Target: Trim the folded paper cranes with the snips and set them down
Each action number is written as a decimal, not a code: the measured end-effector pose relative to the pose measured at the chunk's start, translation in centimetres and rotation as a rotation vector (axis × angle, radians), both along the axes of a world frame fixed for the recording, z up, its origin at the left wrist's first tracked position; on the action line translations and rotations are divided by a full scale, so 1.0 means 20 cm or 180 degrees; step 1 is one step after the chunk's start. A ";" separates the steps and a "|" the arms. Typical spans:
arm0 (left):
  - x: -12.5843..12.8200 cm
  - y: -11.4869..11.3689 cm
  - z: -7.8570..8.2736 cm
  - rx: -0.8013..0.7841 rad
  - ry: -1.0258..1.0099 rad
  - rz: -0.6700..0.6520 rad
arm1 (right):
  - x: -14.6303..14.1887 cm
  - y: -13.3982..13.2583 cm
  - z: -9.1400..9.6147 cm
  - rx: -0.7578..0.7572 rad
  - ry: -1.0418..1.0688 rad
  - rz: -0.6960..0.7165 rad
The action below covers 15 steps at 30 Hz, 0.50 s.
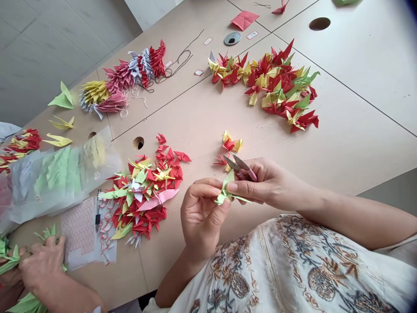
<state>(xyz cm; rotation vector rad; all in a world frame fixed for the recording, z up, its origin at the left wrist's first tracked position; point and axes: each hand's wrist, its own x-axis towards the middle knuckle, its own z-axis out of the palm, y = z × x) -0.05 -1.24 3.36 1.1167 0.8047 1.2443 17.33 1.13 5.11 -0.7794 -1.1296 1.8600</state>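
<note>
Left hand (200, 213): fingers curled shut, thumb and forefinger pinching the lower end of a green paper crane (228, 191).
Right hand (263, 184): forefinger and thumb closed on the crane's upper part; the same hand also grips small thread snips (241, 167) with pink handles, the grey metal blades pointing up and left.
Green paper crane: thin, sharply creased paper, pointed wings and tail, held between both hands just above the desk (342, 143) edge, in front of the person's patterned white top.
Desk: pale beige, smooth, with round cable holes and seams between panels; tiny paper specks lie near the hands.
Near cluster (232, 144): a few red and yellow cranes just beyond the snips, on the desk.
Left pile (146, 191): loose heap of red, green, yellow and pink folded cranes, spiky in outline, just left of the left hand.
Far pile (276, 84): larger heap of red, yellow and green cranes, well apart from the hands.
Strung cranes (125, 80): stacked tightly on dark thread into ridged bands of yellow, pink, grey and red.
Plastic bags (55, 178): translucent, crinkled, holding flat green and yellow paper.
Sticker sheet (78, 226): white with rows of small red labels; a black pen (98, 211) lies on it.
Other person's hand (42, 261): at lower left, touching green folded paper.
Red folded sheet (244, 19): flat, at the far edge, beside a round metal grommet (232, 38).
</note>
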 end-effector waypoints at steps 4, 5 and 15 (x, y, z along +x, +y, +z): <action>0.00 0.01 -0.01 -0.0057 0.0001 0.0135 | -0.01 0.03 -0.05 -0.0101 0.0065 0.0128; 0.00 0.01 -0.01 -0.0111 -0.0037 0.0140 | -0.01 0.03 -0.07 -0.0124 0.0068 0.0137; 0.02 0.05 -0.03 -0.0501 -0.0292 0.0353 | 0.04 0.05 -0.08 -0.0024 -0.0339 -0.0155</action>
